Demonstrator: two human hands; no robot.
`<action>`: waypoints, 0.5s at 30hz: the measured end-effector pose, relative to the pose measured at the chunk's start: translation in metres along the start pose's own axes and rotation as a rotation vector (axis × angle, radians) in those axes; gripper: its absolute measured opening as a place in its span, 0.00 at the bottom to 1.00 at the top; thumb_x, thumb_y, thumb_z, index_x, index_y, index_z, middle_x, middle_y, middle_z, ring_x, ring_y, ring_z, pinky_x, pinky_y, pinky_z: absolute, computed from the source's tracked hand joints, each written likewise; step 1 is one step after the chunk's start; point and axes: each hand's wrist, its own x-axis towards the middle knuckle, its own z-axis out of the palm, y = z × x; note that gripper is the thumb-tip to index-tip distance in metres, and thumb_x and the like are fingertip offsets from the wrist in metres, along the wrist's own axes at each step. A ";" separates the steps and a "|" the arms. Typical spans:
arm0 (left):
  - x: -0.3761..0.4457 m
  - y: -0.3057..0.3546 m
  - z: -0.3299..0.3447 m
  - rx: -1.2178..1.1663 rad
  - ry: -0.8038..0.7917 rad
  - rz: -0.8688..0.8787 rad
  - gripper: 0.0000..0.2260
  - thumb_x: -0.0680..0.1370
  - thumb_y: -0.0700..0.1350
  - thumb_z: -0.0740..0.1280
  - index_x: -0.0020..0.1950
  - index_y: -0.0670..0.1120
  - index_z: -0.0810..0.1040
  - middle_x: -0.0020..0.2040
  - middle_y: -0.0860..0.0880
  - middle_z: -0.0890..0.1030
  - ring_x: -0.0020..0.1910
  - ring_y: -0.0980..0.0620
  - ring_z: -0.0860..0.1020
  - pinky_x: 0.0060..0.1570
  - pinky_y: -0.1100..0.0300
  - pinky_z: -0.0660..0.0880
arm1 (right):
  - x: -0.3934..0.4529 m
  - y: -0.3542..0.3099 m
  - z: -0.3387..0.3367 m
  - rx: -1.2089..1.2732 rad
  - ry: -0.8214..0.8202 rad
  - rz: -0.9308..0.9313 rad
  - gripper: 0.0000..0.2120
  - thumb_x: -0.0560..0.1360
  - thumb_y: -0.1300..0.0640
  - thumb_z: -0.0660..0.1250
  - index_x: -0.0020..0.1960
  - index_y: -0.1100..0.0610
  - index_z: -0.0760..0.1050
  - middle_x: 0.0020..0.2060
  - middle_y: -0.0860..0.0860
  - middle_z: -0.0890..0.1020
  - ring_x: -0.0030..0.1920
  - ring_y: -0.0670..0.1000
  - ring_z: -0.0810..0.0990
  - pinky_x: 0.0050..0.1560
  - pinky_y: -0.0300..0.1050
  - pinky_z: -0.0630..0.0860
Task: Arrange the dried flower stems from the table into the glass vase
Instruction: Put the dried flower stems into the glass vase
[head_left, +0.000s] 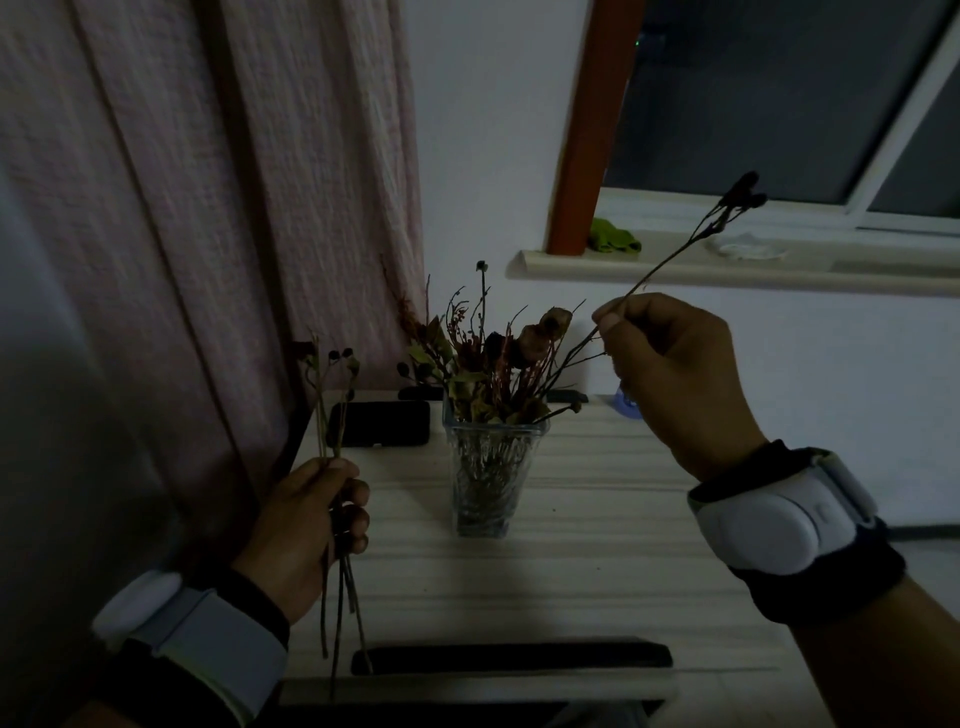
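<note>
A square glass vase (491, 473) stands mid-table and holds several dried stems and leaves (488, 364). My left hand (306, 530) grips a small bunch of dried stems (332, 415) upright at the table's left edge, their ends hanging below my fist. My right hand (670, 364), raised to the right of the vase, pinches a single long thin stem (675, 254). Its dark buds point up and right toward the window, and its lower end slants down toward the vase's foliage.
A white striped table (597, 561) carries a black phone-like slab (382, 423) behind the vase and a long dark bar (511, 657) near the front edge. A pink curtain (208, 208) hangs at left. A window sill (727, 267) runs above right, with a green cloth (613, 236) on it.
</note>
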 end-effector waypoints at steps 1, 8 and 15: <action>0.000 0.000 0.000 -0.001 -0.001 -0.002 0.08 0.83 0.43 0.58 0.47 0.44 0.73 0.34 0.47 0.75 0.25 0.51 0.70 0.26 0.60 0.68 | 0.000 0.002 0.000 0.001 0.003 0.008 0.06 0.79 0.60 0.65 0.47 0.56 0.80 0.29 0.42 0.78 0.30 0.41 0.74 0.35 0.39 0.72; -0.002 0.000 0.002 -0.005 0.003 -0.003 0.08 0.83 0.43 0.58 0.46 0.45 0.73 0.33 0.47 0.75 0.24 0.51 0.70 0.26 0.61 0.68 | 0.001 0.004 -0.001 -0.017 -0.023 -0.013 0.07 0.80 0.60 0.64 0.48 0.61 0.80 0.28 0.44 0.76 0.29 0.41 0.73 0.34 0.34 0.70; -0.004 0.000 0.002 -0.006 -0.007 -0.004 0.08 0.83 0.43 0.59 0.46 0.44 0.73 0.33 0.47 0.75 0.25 0.51 0.70 0.26 0.60 0.68 | 0.005 0.002 -0.005 -0.060 -0.022 -0.023 0.07 0.80 0.61 0.64 0.49 0.61 0.80 0.33 0.48 0.79 0.33 0.42 0.76 0.36 0.36 0.74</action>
